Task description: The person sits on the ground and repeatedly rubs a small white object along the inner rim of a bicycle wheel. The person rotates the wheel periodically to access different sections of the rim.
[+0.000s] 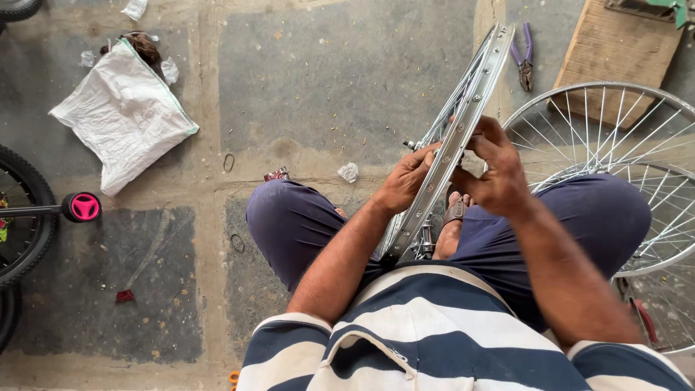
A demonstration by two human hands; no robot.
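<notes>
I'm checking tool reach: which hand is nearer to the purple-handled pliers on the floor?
Right. The right hand grips the upright wheel rim on the side facing the pliers; the left hand holds the rim's far side, farther away.

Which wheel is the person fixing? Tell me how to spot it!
Find the person's knees in dark blue trousers. Between them a silver bicycle rim stands on edge, with the left hand and right hand gripping either side. Unlike the other spoked wheel lying flat at the right, it stands upright and is held.
</notes>
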